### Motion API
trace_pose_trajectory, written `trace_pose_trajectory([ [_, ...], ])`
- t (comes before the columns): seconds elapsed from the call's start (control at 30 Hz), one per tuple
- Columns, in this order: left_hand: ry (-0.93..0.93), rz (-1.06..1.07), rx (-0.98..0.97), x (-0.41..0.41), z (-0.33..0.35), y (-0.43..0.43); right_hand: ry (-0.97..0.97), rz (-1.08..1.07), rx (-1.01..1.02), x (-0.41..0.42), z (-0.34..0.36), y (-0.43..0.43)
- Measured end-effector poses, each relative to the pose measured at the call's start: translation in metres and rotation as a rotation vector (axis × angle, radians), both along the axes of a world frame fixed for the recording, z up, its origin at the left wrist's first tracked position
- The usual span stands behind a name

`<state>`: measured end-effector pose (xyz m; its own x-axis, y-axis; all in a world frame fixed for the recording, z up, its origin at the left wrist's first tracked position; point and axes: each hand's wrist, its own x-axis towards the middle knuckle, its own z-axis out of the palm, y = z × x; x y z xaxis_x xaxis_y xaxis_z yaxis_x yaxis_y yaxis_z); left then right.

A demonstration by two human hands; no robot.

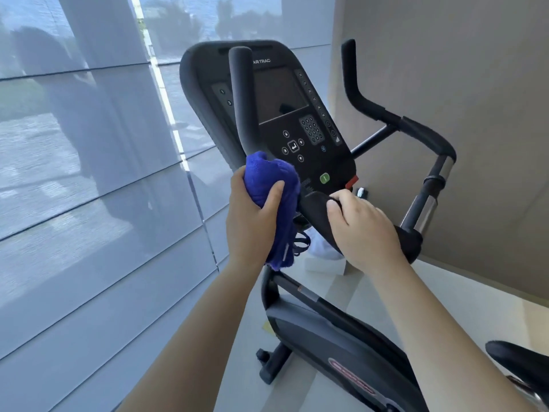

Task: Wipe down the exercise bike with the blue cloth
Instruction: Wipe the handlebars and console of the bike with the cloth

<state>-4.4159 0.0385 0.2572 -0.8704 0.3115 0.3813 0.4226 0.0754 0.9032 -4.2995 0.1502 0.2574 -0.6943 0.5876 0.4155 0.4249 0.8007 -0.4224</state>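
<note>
A black exercise bike [335, 346] stands in front of me, its console [297, 120] with a dark screen and buttons facing me. My left hand [252, 215] grips the bunched blue cloth [273, 185], wrapped around the base of the left upright handlebar [240, 99]. A tail of cloth hangs down below my wrist. My right hand [365, 230] is closed over the padded black centre bar [318, 212] just below the console. The right handlebar [421, 132] curves away behind it, untouched.
A large window with a sheer blind [89, 173] fills the left side, close to the bike. A beige wall [460, 84] stands behind on the right. The black saddle [520, 361] pokes in at the lower right. Pale floor [249, 337] lies around the bike's base.
</note>
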Motion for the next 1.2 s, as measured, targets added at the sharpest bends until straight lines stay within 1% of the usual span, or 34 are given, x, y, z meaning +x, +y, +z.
trace_pose_trajectory([
  [0.1, -0.039, 0.015, 0.087, -0.009, 0.000, 0.006, 0.000, -0.025, -0.003, -0.001, 0.000, 0.000],
  [0.23, -0.006, -0.009, 0.083, -0.002, -0.004, 0.020, 0.001, -0.052, -0.014, -0.003, 0.001, -0.002],
  [0.3, -0.018, -0.009, 0.083, 0.002, -0.006, 0.023, 0.001, -0.062, -0.014, -0.003, 0.002, -0.003],
  [0.43, -0.022, -0.024, -0.001, 0.001, -0.009, 0.020, 0.000, -0.082, -0.010, -0.004, 0.003, -0.006],
  [0.6, 0.029, -0.037, -0.087, 0.005, -0.018, 0.012, 0.014, -0.096, -0.001, -0.006, 0.002, -0.007],
  [0.77, 0.099, -0.056, -0.122, 0.006, -0.018, 0.006, 0.028, -0.093, 0.004, -0.006, 0.001, -0.007],
  [0.93, 0.170, -0.130, -0.154, 0.008, -0.017, -0.007, 0.057, -0.080, -0.019, -0.004, -0.002, -0.002],
  [1.0, 0.218, -0.164, -0.153, 0.007, -0.016, -0.010, 0.119, -0.041, -0.071, -0.003, -0.004, 0.000],
  [1.1, 0.300, -0.179, -0.122, 0.005, -0.009, -0.013, 0.348, 0.123, -0.192, 0.002, -0.001, 0.001],
  [1.13, 0.328, -0.182, -0.113, 0.005, -0.006, -0.014, 0.383, 0.174, -0.192, 0.005, 0.000, 0.001],
  [1.2, 0.388, -0.199, -0.098, 0.004, 0.000, -0.015, 0.360, 0.252, -0.141, 0.010, 0.004, -0.001],
])
